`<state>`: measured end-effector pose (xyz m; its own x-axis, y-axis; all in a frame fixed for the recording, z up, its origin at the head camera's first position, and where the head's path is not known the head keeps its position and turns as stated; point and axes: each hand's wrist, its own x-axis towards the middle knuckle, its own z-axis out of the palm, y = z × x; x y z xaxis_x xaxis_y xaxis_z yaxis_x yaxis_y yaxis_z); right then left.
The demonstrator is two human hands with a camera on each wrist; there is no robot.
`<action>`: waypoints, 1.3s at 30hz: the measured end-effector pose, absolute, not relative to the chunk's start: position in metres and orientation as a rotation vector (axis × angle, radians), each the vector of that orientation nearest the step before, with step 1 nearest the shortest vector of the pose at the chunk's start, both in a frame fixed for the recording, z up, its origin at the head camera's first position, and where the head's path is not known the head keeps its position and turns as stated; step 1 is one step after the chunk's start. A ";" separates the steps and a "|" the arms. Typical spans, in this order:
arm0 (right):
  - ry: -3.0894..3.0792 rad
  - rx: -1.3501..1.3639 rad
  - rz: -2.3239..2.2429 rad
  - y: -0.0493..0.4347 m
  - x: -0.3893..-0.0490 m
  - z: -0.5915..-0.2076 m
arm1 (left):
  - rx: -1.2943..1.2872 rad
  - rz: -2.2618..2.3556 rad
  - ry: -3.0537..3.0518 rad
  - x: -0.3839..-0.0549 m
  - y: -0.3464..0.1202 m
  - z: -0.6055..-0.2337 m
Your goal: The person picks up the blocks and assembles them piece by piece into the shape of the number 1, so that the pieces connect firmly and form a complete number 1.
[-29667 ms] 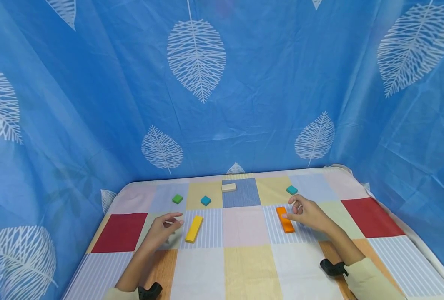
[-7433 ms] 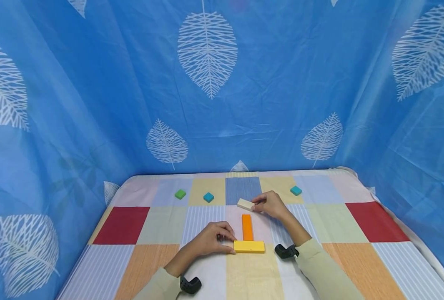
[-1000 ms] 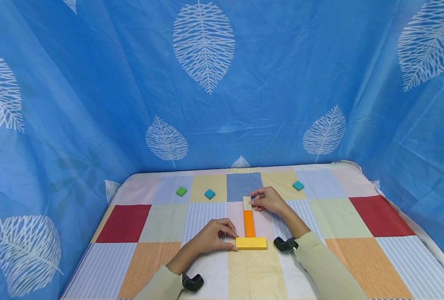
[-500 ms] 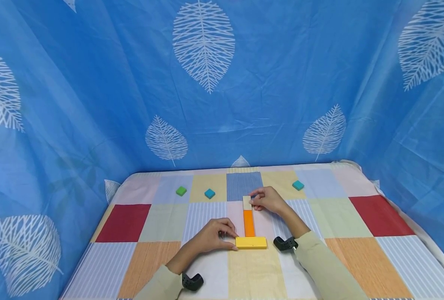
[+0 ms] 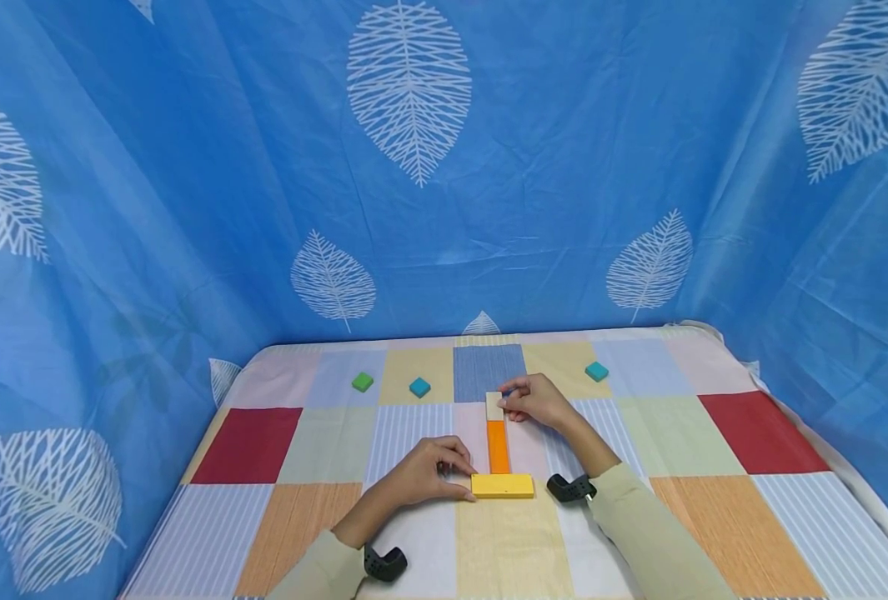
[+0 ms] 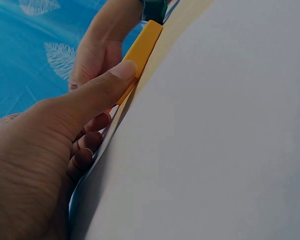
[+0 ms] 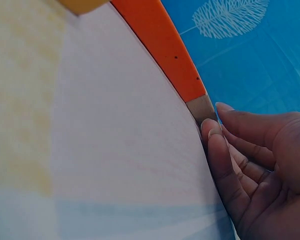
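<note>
Three flat blocks lie in an upside-down T in the head view. The yellow block (image 5: 503, 487) lies crosswise nearest the person. From its far side the orange block (image 5: 498, 447) runs away from the person, and the cream block (image 5: 494, 406) continues that line, end to end with the orange one. My left hand (image 5: 433, 470) pinches the yellow block's left end; in the left wrist view the thumb (image 6: 123, 71) presses on it. With thumb and fingertips, my right hand (image 5: 537, 398) pinches the cream block, partly covered by the fingers in the right wrist view.
Farther back on the patchwork cloth (image 5: 323, 446) lie a small green block (image 5: 363, 382) and a blue block (image 5: 419, 387) on the left. A teal block (image 5: 597, 371) lies beyond the right hand. A blue leaf-print curtain (image 5: 519, 208) surrounds the table.
Yellow and orange blocks, apart at first, came together in the middle. The cream block, held askew later, now lines up with the orange one. In the last second the hands stayed still.
</note>
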<state>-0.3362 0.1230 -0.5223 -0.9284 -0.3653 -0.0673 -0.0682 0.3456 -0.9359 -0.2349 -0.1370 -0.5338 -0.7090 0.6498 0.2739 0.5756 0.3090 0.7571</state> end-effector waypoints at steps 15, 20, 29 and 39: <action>2.351 -0.428 -1.606 0.123 -0.335 -0.523 | 1.191 1.375 2.486 -0.242 -0.139 -0.544; 2.329 -0.442 -1.621 0.124 -0.336 -0.523 | 1.178 1.378 2.483 -0.241 -0.139 -0.543; 2.328 -0.437 -1.619 0.126 -0.340 -0.525 | 1.157 1.366 2.491 -0.242 -0.139 -0.544; 2.421 -0.394 -1.636 0.135 -0.340 -0.516 | 1.214 1.378 2.464 -0.231 -0.136 -0.526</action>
